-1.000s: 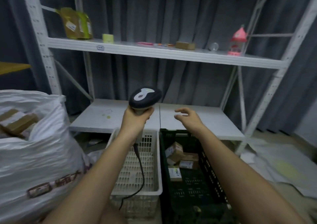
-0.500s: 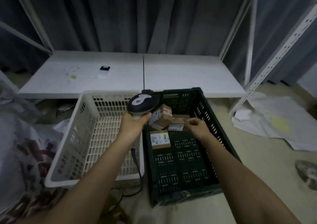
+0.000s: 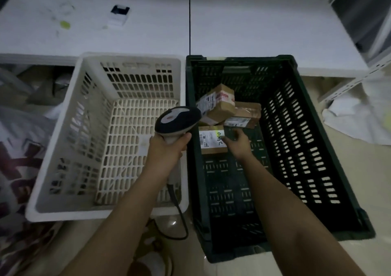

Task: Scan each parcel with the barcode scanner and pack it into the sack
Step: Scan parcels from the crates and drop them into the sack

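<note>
Nearest to us, both forearms are reaching forward over two crates on the floor. We are gripping the barcode scanner (image 3: pixel 177 120) in the left hand (image 3: pixel 167 149), fingers wrapped round its handle; its long axis is running from the handle near us up and away, with the head tilting right toward the green crate (image 3: pixel 313 149). Its cable (image 3: pixel 179 218) is hanging down past the white basket (image 3: pixel 63 159) rim to the floor.

The right hand (image 3: pixel 238 143) is inside the green crate, fingers curling onto the right edge of the nearest parcel (image 3: pixel 211 141). That parcel is lying flat, label up, long axis running away from us. We cannot tell whether it is lifted yet.

Just beyond, two more parcels are sitting: a taped box (image 3: pixel 219 104) tilting on its corner, and a flatter box (image 3: pixel 243 115) beside it, touching.

Farther back, a white shelf board (image 3: pixel 254 22) is carrying a small black-and-white item (image 3: pixel 118 16).
</note>
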A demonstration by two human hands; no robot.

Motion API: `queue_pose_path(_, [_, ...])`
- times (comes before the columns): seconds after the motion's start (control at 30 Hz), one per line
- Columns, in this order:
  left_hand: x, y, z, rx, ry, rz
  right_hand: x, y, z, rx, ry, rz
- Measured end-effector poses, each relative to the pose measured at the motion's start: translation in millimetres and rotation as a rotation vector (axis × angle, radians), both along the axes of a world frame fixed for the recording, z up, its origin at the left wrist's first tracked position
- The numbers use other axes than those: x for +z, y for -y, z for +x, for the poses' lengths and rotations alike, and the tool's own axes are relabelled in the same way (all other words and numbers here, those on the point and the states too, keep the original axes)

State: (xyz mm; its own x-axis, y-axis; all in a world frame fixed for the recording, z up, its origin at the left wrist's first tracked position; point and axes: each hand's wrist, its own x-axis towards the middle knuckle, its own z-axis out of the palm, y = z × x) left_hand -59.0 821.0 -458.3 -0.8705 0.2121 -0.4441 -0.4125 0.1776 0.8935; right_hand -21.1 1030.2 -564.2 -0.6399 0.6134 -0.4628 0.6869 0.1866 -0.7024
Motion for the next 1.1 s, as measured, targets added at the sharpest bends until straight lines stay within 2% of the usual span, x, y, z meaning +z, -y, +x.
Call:
queue_pose_path(0.1, [-8, -4, -9, 0.010, 0.028, 0.005, -8, 0, -46, -0.075, -0.109, 0.039])
queue_pose_path(0.27, [-12, -6, -20, -0.014, 0.040, 0.034, -18, -7, -106, -0.244, -0.036, 0.049])
queue_pose_path(0.37, [-12, 0, -21, -0.020, 0.049, 0.056, -25, -9, -108, -0.277, -0.078, 0.035])
queue_pose_path(0.47, [-9, 7, -19, 0.028, 0.077, 0.075, -10, -6, -90, -0.339, -0.175, 0.052])
queue_pose_path(0.6, [6, 16, -12, 0.102, 0.081, 0.094, 33, -15, -45, -0.443, -0.401, 0.072])
queue_pose_path(0.77, [45, 27, 14, 0.135, 0.002, 0.079, 110, -17, 30, -0.474, -0.690, -0.051])
queue_pose_path(0.93, [86, 51, 61, 0.128, -0.057, 0.092, 176, 5, 85, -0.403, -0.776, -0.081])
queue_pose_path(1.1, [121, 80, 101, 0.152, -0.154, 0.155, 222, 37, 117, -0.285, -0.728, -0.109])
